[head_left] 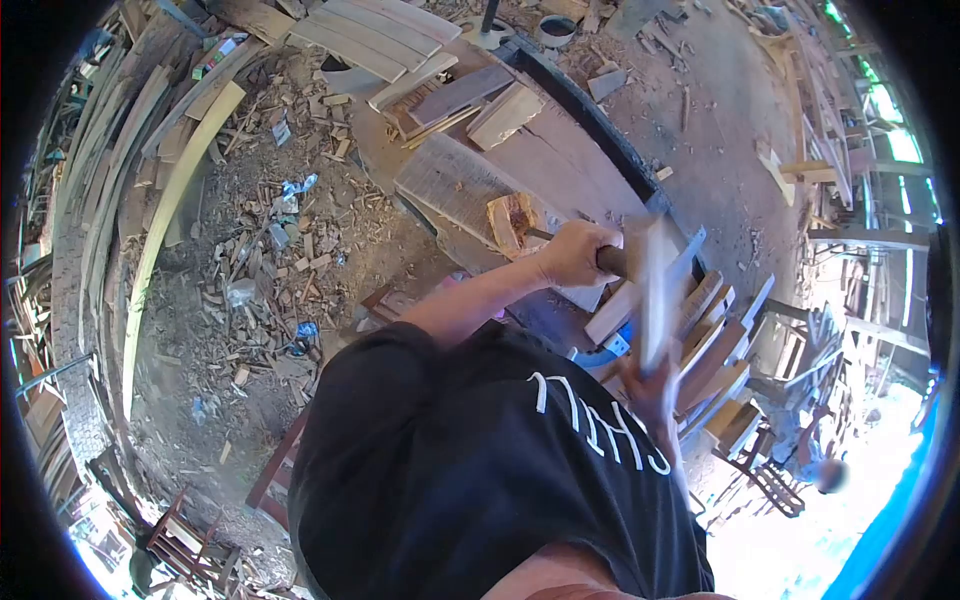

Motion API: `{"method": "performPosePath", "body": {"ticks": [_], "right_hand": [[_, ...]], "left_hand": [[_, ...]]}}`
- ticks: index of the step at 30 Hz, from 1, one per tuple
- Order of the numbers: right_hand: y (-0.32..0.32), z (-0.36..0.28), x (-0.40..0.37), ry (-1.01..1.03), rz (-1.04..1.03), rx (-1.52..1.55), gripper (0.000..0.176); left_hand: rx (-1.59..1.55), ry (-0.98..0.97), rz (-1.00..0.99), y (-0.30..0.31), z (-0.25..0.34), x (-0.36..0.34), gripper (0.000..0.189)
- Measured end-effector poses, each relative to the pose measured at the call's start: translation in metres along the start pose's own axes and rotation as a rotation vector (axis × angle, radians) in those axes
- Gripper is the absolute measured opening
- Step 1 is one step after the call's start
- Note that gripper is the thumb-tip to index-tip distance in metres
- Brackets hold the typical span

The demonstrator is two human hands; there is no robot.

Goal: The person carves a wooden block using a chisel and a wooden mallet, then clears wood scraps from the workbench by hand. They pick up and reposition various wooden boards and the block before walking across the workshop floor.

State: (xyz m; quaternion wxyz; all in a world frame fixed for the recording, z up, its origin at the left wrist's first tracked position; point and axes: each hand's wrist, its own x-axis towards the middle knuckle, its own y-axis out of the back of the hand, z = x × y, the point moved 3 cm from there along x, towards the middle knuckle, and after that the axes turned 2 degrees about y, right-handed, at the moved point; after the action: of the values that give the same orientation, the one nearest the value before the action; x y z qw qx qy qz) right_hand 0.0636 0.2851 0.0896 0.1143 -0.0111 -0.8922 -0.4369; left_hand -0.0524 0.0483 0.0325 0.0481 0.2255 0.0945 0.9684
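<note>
Far left of the orange-brown wooden block with a hollowed face (514, 222) lies a long, pale yellow plank (178, 200). Between that plank and the block, wood chips and offcuts (285, 225) litter the ground. The wide, grey-brown, rough-grained board (450, 180) reaches leftward from the block, which sits at its right end. Just right of the block, the left hand (580, 253) is closed around a chisel-like tool with a thin metal shaft (540, 234) and dark round handle; the shaft points at the block, its tip too small to make out. Further right, a pale wooden striking piece (656, 290), blurred, stands beside the handle's end; contact cannot be told. The right hand (652, 385), also blurred, is wrapped around its lower end. Well right of the block, cut boards (715, 340) lean in a jumbled stack.
</note>
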Motion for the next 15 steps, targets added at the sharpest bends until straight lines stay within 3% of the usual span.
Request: {"method": "performPosePath", "body": {"ticks": [1,3,4,5,7,8,9,11,13,14,15], "right_hand": [[0.008,-0.015,0.011,-0.207,-0.412,-0.092,0.050],[0.034,-0.046,0.025,-0.061,-0.185,-0.044,0.045],[0.045,-0.059,0.024,-0.183,0.023,0.352,0.043],[0.057,-0.036,0.021,0.034,0.145,0.422,0.038],[0.054,-0.062,0.025,0.258,0.288,0.898,0.038],[0.046,-0.037,0.013,0.263,0.290,0.898,0.038],[0.018,0.014,-0.007,-0.081,-0.083,0.583,0.037],[-0.005,-0.001,-0.005,-0.233,-0.453,0.031,0.039],[0.013,-0.003,-0.001,-0.141,-0.313,0.018,0.041],[0.023,-0.003,-0.007,-0.214,-0.129,0.279,0.040],[0.031,-0.010,-0.003,-0.155,-0.001,0.480,0.041]], "left_hand": [[-0.003,-0.007,0.000,-0.003,0.002,-0.001,0.024],[0.029,0.005,-0.053,-0.008,-0.003,-0.003,0.024],[0.021,0.020,-0.056,-0.013,-0.003,-0.009,0.024],[0.040,-0.002,-0.033,-0.014,-0.005,-0.009,0.024],[0.059,-0.038,-0.010,-0.014,-0.005,-0.004,0.024],[0.066,-0.030,-0.021,-0.013,-0.005,-0.004,0.024],[0.074,-0.018,-0.027,-0.013,-0.004,-0.005,0.023],[0.134,-0.022,-0.082,-0.025,-0.014,-0.014,0.022],[0.214,-0.024,-0.102,-0.025,-0.021,-0.010,0.021],[0.225,-0.023,-0.152,-0.031,-0.020,-0.018,0.020],[0.236,-0.036,-0.212,-0.037,-0.018,-0.022,0.019]]}}
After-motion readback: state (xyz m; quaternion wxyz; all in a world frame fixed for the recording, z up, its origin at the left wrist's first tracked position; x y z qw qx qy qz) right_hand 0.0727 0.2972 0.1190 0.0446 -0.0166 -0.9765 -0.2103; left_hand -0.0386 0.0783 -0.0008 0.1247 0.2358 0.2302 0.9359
